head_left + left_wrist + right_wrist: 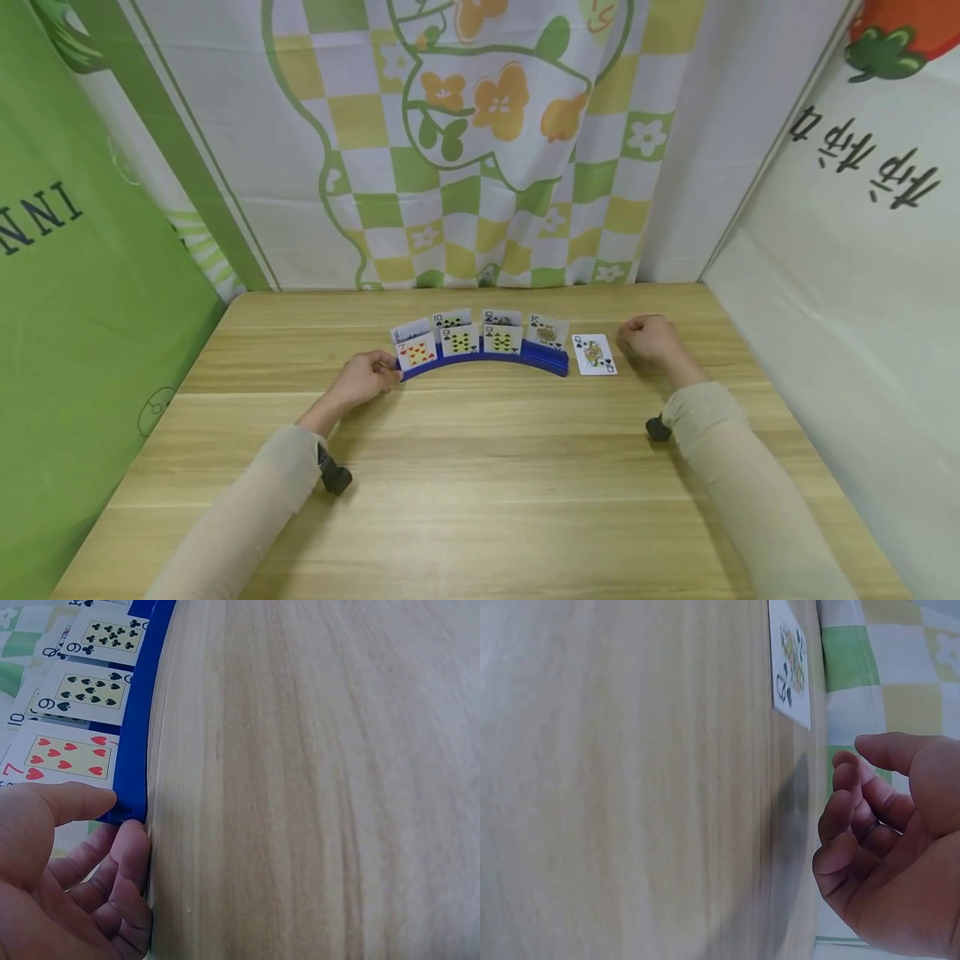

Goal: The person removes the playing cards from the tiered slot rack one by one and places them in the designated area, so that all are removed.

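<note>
A curved blue card holder [517,358] stands on the table with playing cards upright in two rows. At its left end my left hand [364,377] pinches the blue edge, thumb on top and index finger against the end, beside the seven of hearts [71,756]. Two nines, of spades [90,691] and clubs [112,636], stand further along the front row. A king [548,332] is in the back row at the right. One queen [594,355] lies face up right of the holder. Just beyond it, my right hand [651,340] hovers with loosely curled fingers, holding nothing.
The wooden table [480,483] stretches in front of the holder. A patterned curtain [487,200] hangs behind the table's back edge, with a green cloth [90,333] at left and a white one [862,317] at right.
</note>
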Demonstrator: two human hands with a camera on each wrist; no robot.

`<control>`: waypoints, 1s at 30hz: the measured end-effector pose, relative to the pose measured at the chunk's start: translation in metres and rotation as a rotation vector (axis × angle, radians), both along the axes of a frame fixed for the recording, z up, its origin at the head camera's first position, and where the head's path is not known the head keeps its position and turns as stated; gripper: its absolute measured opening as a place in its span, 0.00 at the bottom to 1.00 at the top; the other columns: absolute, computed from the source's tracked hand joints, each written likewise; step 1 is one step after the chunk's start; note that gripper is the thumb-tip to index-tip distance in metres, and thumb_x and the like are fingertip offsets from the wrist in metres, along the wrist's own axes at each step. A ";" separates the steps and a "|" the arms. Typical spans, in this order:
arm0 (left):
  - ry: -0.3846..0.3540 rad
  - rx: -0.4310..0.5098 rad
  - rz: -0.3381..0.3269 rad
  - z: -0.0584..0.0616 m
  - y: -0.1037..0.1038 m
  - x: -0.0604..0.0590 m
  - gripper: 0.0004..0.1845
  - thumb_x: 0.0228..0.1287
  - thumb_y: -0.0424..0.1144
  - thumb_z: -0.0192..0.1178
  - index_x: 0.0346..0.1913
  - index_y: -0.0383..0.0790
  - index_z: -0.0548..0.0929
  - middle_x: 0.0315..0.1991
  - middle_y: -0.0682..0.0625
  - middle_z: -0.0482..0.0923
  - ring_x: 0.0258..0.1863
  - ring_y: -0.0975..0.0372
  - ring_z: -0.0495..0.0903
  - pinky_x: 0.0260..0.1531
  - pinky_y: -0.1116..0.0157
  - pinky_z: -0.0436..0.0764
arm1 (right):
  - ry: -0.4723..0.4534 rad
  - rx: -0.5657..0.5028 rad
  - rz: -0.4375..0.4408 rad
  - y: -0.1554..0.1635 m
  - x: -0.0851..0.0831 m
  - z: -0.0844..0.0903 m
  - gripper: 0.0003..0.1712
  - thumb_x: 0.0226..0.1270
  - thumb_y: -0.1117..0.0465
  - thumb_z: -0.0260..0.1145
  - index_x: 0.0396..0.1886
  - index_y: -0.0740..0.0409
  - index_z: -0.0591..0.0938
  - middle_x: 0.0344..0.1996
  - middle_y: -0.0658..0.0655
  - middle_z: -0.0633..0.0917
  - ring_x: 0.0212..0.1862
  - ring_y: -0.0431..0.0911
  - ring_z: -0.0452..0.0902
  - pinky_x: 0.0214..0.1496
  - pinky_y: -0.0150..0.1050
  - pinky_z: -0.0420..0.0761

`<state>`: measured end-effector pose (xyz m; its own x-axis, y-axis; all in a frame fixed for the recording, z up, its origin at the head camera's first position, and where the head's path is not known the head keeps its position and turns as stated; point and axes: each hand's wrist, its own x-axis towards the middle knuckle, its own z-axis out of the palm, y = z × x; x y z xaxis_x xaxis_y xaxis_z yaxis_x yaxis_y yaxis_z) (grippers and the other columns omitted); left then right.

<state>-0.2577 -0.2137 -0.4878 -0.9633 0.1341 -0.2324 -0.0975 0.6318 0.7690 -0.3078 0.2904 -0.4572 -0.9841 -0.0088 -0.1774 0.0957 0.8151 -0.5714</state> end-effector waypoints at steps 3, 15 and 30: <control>0.006 -0.001 -0.006 0.000 0.000 0.000 0.22 0.65 0.40 0.62 0.57 0.30 0.77 0.45 0.38 0.82 0.34 0.58 0.82 0.34 0.67 0.80 | -0.006 -0.008 -0.004 0.003 0.001 -0.001 0.24 0.75 0.53 0.54 0.58 0.67 0.78 0.59 0.72 0.78 0.61 0.65 0.73 0.64 0.57 0.72; 0.011 0.000 -0.010 0.001 0.000 0.001 0.21 0.65 0.40 0.62 0.56 0.31 0.77 0.44 0.39 0.82 0.34 0.58 0.83 0.35 0.66 0.80 | 0.007 -0.013 0.006 0.003 0.006 0.004 0.23 0.76 0.52 0.53 0.58 0.65 0.79 0.59 0.71 0.79 0.59 0.63 0.74 0.62 0.56 0.73; -0.004 -0.011 -0.005 0.000 0.000 0.001 0.21 0.65 0.41 0.62 0.56 0.32 0.77 0.44 0.39 0.82 0.35 0.57 0.82 0.34 0.66 0.81 | 0.055 -0.055 0.050 -0.013 0.013 0.019 0.23 0.78 0.49 0.53 0.56 0.62 0.80 0.50 0.66 0.84 0.50 0.56 0.79 0.49 0.46 0.78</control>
